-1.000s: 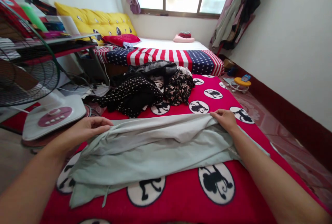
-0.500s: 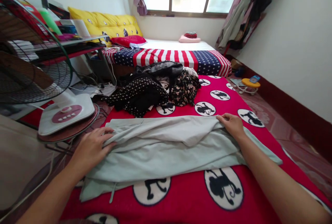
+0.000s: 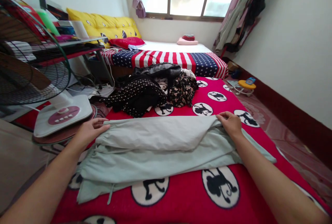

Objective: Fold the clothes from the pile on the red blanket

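A pale grey-green garment (image 3: pixel 160 148) lies spread across the red blanket (image 3: pixel 181 196) with black monkey circles. Its upper layer is folded over, with the fold edge on the far side. My left hand (image 3: pixel 89 130) pinches the left end of that fold, fingers closed on the cloth. At the right end of the fold my right hand (image 3: pixel 230 123) grips the fabric, fingers curled over it. Both forearms reach in from the bottom corners.
A heap of dark clothes (image 3: pixel 153 90), dotted and floral, lies beyond the garment. A standing fan (image 3: pixel 38 89) with a white base is at the left, beside a shelf and cables. Further back is a mattress with a flag-pattern sheet (image 3: pixel 166 57). A yellow toy (image 3: pixel 246 85) sits on the floor at right.
Both hands kept hold of the fold. The left hand dropped toward me, then went back up to the fold's far corner, and the top layer now lies smoother and flatter.
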Demonstrator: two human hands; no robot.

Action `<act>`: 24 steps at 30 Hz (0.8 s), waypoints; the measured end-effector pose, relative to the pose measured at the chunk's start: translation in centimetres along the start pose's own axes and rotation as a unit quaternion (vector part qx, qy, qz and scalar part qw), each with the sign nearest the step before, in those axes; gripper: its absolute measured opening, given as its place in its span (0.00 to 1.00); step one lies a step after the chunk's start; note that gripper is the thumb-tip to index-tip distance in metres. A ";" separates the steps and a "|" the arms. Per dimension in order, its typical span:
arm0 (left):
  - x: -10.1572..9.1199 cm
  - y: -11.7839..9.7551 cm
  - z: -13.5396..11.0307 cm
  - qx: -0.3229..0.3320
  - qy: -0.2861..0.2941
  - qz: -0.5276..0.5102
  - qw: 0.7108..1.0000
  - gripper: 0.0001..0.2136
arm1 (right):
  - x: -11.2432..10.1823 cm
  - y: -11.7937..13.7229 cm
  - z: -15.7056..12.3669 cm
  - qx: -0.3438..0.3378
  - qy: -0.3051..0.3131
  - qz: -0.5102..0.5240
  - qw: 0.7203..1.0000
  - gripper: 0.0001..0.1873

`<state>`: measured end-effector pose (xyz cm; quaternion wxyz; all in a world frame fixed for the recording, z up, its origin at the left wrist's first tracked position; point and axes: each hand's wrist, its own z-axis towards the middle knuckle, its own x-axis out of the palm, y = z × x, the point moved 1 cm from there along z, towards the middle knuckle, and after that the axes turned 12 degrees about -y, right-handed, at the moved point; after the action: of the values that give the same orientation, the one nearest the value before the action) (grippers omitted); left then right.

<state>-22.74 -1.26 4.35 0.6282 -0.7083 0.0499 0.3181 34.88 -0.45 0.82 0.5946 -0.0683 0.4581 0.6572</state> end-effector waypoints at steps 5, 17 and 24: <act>0.8 3.3 1.0 0.035 -0.012 0.045 0.998 0.30 | -3.0 6.2 -4.9 -0.232 -0.022 0.108 0.967 0.11; -1.3 4.8 0.5 0.061 -0.092 0.037 0.993 0.26 | -2.9 12.9 -11.7 -0.343 0.277 0.095 0.893 0.16; -3.5 6.9 -3.1 -0.048 -0.056 -0.010 0.997 0.28 | -0.7 16.0 -14.6 -0.281 0.333 0.239 0.868 0.07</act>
<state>-27.54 -6.73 0.30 0.5981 -0.7194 -0.0079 0.3529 14.91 -8.88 1.24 0.1871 -0.3361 0.4270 0.8183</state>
